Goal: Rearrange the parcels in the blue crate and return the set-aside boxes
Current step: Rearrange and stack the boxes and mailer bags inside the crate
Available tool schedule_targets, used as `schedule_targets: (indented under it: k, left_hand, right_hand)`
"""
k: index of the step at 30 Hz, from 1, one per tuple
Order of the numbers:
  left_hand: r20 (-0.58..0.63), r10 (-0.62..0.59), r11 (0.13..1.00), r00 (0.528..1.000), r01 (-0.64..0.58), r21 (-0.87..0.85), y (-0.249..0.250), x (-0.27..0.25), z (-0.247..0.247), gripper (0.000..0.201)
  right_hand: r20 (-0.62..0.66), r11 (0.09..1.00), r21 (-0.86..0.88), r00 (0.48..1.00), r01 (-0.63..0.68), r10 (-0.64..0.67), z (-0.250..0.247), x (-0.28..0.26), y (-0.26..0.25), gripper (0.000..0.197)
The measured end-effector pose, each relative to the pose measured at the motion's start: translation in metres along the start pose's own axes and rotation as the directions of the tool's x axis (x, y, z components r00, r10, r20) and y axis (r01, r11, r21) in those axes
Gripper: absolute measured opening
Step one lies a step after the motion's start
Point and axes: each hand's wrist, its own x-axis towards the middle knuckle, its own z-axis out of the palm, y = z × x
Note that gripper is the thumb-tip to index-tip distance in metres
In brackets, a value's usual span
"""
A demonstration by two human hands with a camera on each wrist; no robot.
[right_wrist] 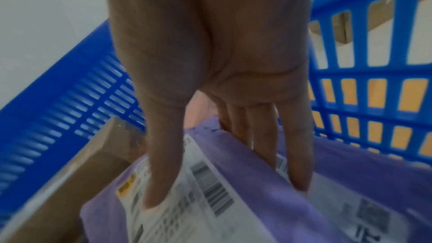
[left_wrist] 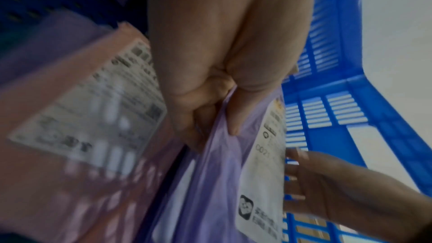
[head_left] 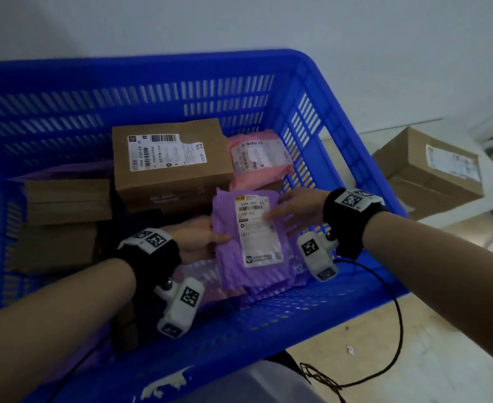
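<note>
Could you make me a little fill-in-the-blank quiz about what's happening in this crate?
1. Both hands hold a ____-coloured mailer bag by its edges.
2. The parcels sit inside a ____ plastic crate.
3. The left hand pinches the bag's ____ edge in the head view.
4. The cardboard box outside the crate lies to its ____.

Missing words: purple; blue; left; right

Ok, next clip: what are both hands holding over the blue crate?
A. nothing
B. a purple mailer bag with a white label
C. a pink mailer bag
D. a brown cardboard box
B: the left hand pinches one edge of the purple mailer bag, and the right hand has its thumb on the label with fingers behind, inside the blue crate.
</note>
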Motion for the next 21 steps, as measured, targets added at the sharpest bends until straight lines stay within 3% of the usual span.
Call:
schedule_targets:
  k: [4, 8, 11, 14, 17, 21]
  left_hand:
    - [0.041, -0.103, 0.995, 0.994, 0.102, 0.008, -0.006, 0.022, 0.024, 0.023]
    - [-0.053, -0.164, 0.98, 0.985, 0.169, 0.105, 0.0, 0.033, 0.041, 0.013]
    - [-0.073, -0.189, 0.953, 0.979, 0.201, 0.229, 0.008, 0.027, 0.042, 0.012]
    - [-0.077, -0.133, 0.931, 0.988, 0.152, 0.333, 0.014, 0.016, 0.029, 0.011]
    - [-0.087, -0.085, 0.929, 0.993, 0.11, 0.354, 0.023, -0.009, 0.007, 0.032]
    - [-0.142, -0.03, 0.916, 0.989, 0.084, 0.392, 0.037, -0.056, -0.03, 0.036]
  right_hand:
    - [-0.166, 0.956, -0.287, 0.986, -0.065, 0.017, 0.002, 0.005, 0.004, 0.037]
    - [-0.304, 0.913, -0.382, 0.952, -0.143, 0.022, -0.002, 0.014, 0.007, 0.057]
    - [-0.411, 0.841, -0.495, 0.912, -0.218, -0.006, -0.001, 0.021, 0.011, 0.086]
    - [-0.407, 0.743, -0.634, 0.91, -0.215, -0.084, -0.002, 0.018, 0.012, 0.074]
    - [-0.394, 0.628, -0.756, 0.894, -0.185, -0.211, -0.005, 0.004, -0.002, 0.061]
    - [-0.352, 0.66, -0.75, 0.824, 0.035, -0.443, 0.004, -0.014, -0.043, 0.053]
